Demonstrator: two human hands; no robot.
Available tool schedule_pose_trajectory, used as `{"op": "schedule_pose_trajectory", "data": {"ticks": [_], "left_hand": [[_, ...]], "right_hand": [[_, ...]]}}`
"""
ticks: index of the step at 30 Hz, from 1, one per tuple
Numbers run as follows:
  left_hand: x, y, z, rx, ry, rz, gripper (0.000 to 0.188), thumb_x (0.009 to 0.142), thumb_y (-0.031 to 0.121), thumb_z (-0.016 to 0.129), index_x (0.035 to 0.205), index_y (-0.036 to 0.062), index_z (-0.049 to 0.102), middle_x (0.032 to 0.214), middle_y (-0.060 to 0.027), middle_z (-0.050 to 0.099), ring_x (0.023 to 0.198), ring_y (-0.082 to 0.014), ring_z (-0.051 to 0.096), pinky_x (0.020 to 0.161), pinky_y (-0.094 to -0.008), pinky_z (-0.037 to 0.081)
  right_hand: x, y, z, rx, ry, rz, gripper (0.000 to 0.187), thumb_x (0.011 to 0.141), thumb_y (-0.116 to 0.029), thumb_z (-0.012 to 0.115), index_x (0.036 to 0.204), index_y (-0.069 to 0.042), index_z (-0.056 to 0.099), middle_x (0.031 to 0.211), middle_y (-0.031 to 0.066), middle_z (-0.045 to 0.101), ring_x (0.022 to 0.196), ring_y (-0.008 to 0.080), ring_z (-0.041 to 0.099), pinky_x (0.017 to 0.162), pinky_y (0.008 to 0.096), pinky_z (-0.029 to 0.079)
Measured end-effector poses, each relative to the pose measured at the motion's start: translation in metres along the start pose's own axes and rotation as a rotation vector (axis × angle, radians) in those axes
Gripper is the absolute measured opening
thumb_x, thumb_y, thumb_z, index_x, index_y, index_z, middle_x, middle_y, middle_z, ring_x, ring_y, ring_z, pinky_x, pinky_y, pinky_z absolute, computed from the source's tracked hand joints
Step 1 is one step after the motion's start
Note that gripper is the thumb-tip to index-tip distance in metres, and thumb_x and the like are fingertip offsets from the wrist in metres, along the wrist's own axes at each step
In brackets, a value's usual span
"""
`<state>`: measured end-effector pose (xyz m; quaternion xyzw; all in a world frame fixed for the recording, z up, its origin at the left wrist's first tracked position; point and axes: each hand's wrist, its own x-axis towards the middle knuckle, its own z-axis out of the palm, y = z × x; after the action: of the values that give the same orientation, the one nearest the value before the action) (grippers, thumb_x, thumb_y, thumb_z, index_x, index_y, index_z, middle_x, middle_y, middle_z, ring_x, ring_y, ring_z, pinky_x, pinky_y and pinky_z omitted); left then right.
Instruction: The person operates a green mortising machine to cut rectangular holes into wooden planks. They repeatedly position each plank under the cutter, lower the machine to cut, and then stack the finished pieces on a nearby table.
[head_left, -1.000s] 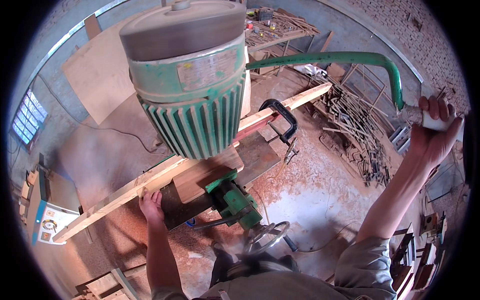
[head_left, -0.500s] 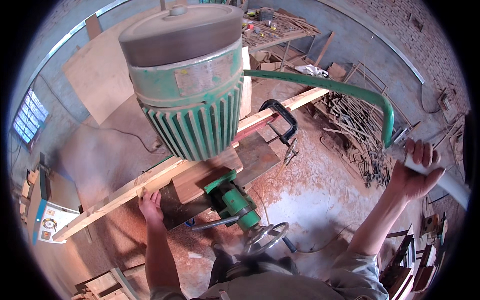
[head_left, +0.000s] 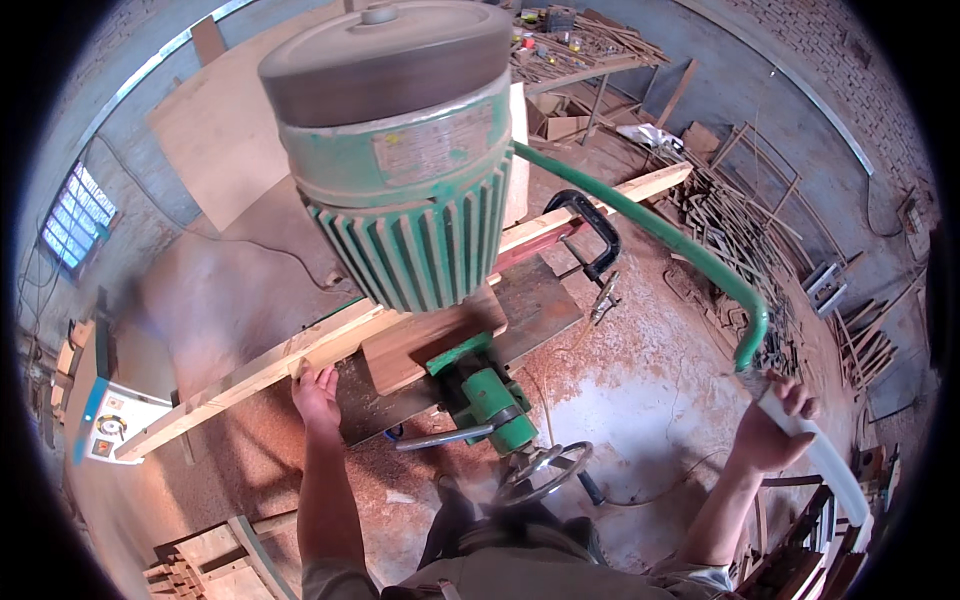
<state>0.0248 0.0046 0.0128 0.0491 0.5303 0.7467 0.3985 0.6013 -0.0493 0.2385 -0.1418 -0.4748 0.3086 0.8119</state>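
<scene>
A large green ribbed motor with a dusty round top stands in front of me. My right hand is wrapped round the pale pipe-like grip at the end of a bent green lever. My left hand touches the near side of a long wooden beam, fingers stretched and apart. Below the motor a reddish-brown wood block rests against the beam, and a green clamp with a handwheel faces the block. Whatever lies under the motor is hidden.
A black C-clamp grips the beam's right part. A white panel with a dial stands at far left. Thin wood strips are heaped at right, and a cluttered bench stands behind. Sawdust covers parts of the floor.
My right hand has moved down and slightly left, swinging the green lever lower. My left hand stays at the beam. The whole view has shifted a little.
</scene>
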Motion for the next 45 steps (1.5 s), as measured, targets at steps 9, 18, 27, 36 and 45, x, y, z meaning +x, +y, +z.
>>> {"op": "schedule_pose_trajectory", "data": {"ticks": [9,18,27,36,45], "left_hand": [[0.002,0.0,0.001,0.001,0.008,-0.018,0.04,0.089,0.028,0.056,0.121,0.0074,0.045,0.11,-0.008,0.055,0.098,-0.0258,0.057,0.086,-0.0358,0.046],[0.013,-0.018,-0.001,-0.112,-0.033,-0.183,0.041,0.086,0.039,0.057,0.115,0.0115,0.048,0.103,-0.0046,0.057,0.099,-0.0212,0.054,0.084,-0.0341,0.044],[0.002,-0.017,0.006,-0.062,-0.087,-0.125,0.038,0.085,0.031,0.059,0.115,0.0105,0.048,0.105,-0.0079,0.059,0.097,-0.0224,0.058,0.083,-0.0358,0.047],[0.005,-0.025,0.023,-0.127,-0.103,-0.16,0.036,0.088,0.026,0.056,0.118,0.0084,0.046,0.105,-0.0096,0.058,0.093,-0.0231,0.058,0.08,-0.0357,0.049],[-0.006,-0.016,0.022,-0.147,-0.049,-0.183,0.042,0.086,0.033,0.055,0.117,0.0048,0.047,0.105,-0.0114,0.057,0.096,-0.0262,0.056,0.087,-0.0407,0.045]], "right_hand": [[-0.075,0.014,-0.048,-0.102,0.013,0.195,0.032,0.082,-0.035,0.06,0.104,-0.014,0.054,0.111,0.0105,0.053,0.115,0.0331,0.043,0.105,0.0494,0.019],[0.083,-0.028,0.055,0.091,-0.012,0.036,0.031,0.085,-0.037,0.057,0.098,-0.009,0.053,0.094,0.0085,0.056,0.098,0.0295,0.052,0.1,0.0508,0.029],[0.266,0.045,0.212,-0.325,-0.227,-0.018,0.036,0.094,-0.028,0.044,0.111,0.003,0.049,0.105,0.0175,0.058,0.103,0.0283,0.054,0.099,0.0422,0.037],[-0.147,0.192,0.228,-0.717,-1.679,0.662,0.055,0.086,-0.046,0.05,0.12,-0.003,0.048,0.115,0.0219,0.054,0.101,0.035,0.055,0.084,0.0382,0.045],[-0.046,0.212,0.045,-0.449,-0.132,1.21,0.036,0.09,-0.032,0.051,0.073,-0.001,0.06,0.064,0.0124,0.06,0.064,0.0188,0.059,0.063,0.0337,0.049]]}}
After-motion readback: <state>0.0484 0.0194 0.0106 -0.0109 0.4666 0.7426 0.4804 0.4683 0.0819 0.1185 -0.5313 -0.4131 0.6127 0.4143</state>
